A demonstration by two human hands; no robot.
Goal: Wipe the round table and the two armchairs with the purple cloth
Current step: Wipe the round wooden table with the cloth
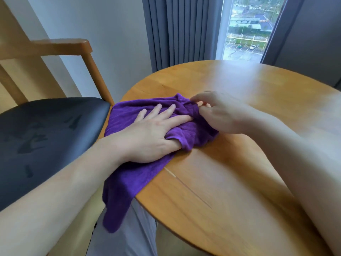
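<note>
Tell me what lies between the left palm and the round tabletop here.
The purple cloth lies there: in the head view the left hand presses flat on it over the round table, while the right hand pinches its bunched edge.

Plain white wall (114, 34) at left. Grey pleated curtains (180, 30) flank a tall window (245, 28); daylight, car park visible far below.

Fluffy purple cloth (127, 174), glossy wooden round table (230, 182), smooth black leather armchair (46, 130) seat
</note>
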